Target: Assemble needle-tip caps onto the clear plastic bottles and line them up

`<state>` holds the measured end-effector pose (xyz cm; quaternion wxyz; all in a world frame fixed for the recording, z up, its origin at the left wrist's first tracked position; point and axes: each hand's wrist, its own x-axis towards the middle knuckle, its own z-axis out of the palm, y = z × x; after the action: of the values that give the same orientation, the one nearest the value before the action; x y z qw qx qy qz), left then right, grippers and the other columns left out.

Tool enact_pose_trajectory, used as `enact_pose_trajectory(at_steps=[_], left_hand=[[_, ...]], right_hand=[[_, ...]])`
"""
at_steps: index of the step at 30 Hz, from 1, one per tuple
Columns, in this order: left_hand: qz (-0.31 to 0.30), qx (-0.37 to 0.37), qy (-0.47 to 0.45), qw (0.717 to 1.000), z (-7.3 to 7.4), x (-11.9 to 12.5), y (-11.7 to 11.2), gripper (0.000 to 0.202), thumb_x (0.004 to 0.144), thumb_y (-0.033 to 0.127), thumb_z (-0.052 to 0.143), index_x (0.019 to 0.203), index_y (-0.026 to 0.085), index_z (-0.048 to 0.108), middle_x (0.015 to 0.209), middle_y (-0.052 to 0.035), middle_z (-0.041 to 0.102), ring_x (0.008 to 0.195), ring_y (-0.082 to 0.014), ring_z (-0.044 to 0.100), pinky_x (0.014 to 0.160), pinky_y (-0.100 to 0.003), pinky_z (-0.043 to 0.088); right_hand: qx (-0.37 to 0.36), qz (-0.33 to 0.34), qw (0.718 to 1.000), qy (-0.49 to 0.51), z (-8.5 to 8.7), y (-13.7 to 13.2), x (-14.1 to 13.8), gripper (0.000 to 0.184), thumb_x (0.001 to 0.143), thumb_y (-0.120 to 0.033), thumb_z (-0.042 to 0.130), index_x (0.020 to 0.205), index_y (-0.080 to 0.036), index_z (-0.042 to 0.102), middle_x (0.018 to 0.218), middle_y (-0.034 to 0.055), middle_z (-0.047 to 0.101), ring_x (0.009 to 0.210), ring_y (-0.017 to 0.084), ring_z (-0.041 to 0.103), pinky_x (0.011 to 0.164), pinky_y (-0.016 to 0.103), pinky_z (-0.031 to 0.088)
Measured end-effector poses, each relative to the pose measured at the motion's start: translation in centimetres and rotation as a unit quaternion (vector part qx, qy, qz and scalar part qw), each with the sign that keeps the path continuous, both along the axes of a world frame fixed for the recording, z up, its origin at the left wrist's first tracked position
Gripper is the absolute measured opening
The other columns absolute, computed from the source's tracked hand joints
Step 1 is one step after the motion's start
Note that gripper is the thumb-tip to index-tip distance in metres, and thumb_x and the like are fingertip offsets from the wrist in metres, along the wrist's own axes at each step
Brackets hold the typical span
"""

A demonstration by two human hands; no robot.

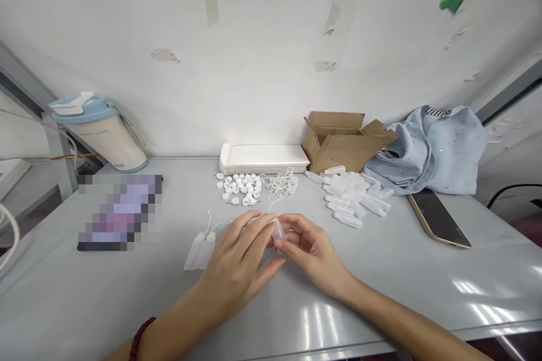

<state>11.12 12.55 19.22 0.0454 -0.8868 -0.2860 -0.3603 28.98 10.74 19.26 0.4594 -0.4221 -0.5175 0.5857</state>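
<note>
- Smooth, glossy grey table [423, 293], streaked with glare.
- Translucent, smooth plastic small bottle [278, 232].
- Matt white plastic caps [240, 186].
- Brown matt cardboard box [345, 146].
- Soft pale-blue cloth garment [440, 149].
- Glossy dark glass phone [438, 217].

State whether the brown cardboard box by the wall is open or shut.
Open: the brown cardboard box has its flaps raised and spread.

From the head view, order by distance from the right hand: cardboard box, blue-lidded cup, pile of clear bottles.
1. Pile of clear bottles, just beyond the right hand.
2. Cardboard box, behind, by the wall.
3. Blue-lidded cup, far left.
</note>
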Motion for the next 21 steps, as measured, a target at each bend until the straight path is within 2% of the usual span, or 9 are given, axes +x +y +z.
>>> enact_pose_trajectory(at_steps=[4,9,14,17,21], left_hand=[[0.006,0.003,-0.008,1.0,-0.4,0.4,-0.1,0.043,0.084,0.016,0.062,0.125,0.013,0.047,0.114,-0.012,0.063,0.111,-0.0296,0.053,0.088,-0.043,0.052],[-0.008,-0.12,-0.026,0.992,0.7,-0.3,0.4,0.042,0.082,0.016,0.062,0.122,0.017,0.049,0.114,-0.0092,0.062,0.108,-0.0256,0.05,0.089,-0.039,0.052],[-0.002,-0.241,0.023,0.97,1.8,-3.9,1.8,0.046,0.077,0.027,0.068,0.121,0.028,0.053,0.118,-0.0033,0.062,0.113,-0.0242,0.051,0.093,-0.039,0.051],[0.027,-0.271,0.051,0.961,1.3,-6.2,2.1,0.047,0.075,0.029,0.069,0.12,0.031,0.054,0.118,-0.0017,0.063,0.113,-0.0246,0.053,0.086,-0.036,0.054],[0.047,-0.287,0.096,0.952,0.3,-8.1,1.9,0.048,0.074,0.029,0.069,0.12,0.032,0.056,0.12,-0.0014,0.063,0.118,-0.0267,0.051,0.091,-0.039,0.052]], right_hand=[[-0.009,0.004,1.0,0.009,-0.1,-0.1,-0.3,0.032,0.079,-0.032,0.068,0.106,-0.022,0.054,0.1,0.0049,0.064,0.084,0.018,0.067,0.075,0.033,0.055],[-0.01,0.012,1.0,0.001,-0.4,0.0,-0.2,0.034,0.079,-0.033,0.068,0.106,-0.022,0.052,0.096,0.0043,0.065,0.083,0.018,0.068,0.076,0.034,0.054],[0.001,-0.023,0.999,-0.033,0.3,0.2,0.6,0.026,0.085,-0.037,0.06,0.104,-0.02,0.052,0.101,0.0067,0.065,0.087,0.018,0.069,0.077,0.033,0.052],[-0.003,-0.051,0.998,-0.031,0.8,0.3,0.9,0.025,0.085,-0.038,0.059,0.1,-0.02,0.052,0.099,0.0069,0.065,0.083,0.019,0.07,0.073,0.032,0.053],[-0.005,-0.053,0.998,-0.037,0.9,0.3,0.8,0.022,0.085,-0.037,0.059,0.097,-0.018,0.054,0.098,0.0072,0.065,0.081,0.018,0.07,0.069,0.031,0.053]])
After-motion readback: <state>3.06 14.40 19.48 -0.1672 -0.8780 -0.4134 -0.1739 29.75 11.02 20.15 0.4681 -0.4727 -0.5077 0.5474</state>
